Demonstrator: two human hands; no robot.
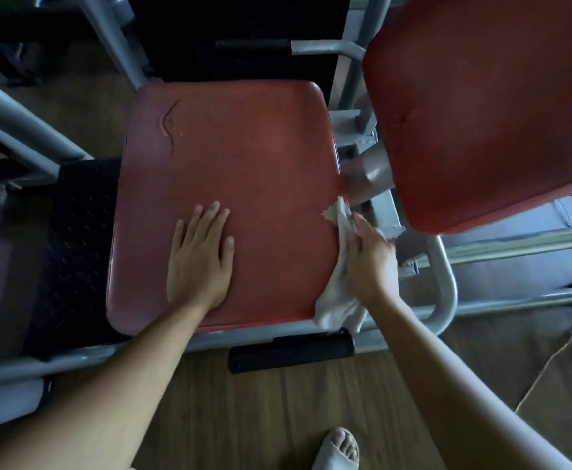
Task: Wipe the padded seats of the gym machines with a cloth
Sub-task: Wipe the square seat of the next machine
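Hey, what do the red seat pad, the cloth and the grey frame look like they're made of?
Seat pad: probably vinyl or faux leather over foam; smooth, dull sheen, one cracked split. Cloth: soft cotton-like fabric, off-white, crumpled and frayed. Frame: painted grey metal tubing, judging by its rounded bend and highlights.

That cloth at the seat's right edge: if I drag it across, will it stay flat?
Probably floppy: the cloth droops crumpled off the seat edge below the right hand. It looks thin and light, so it will likely bunch unless pressed flat.
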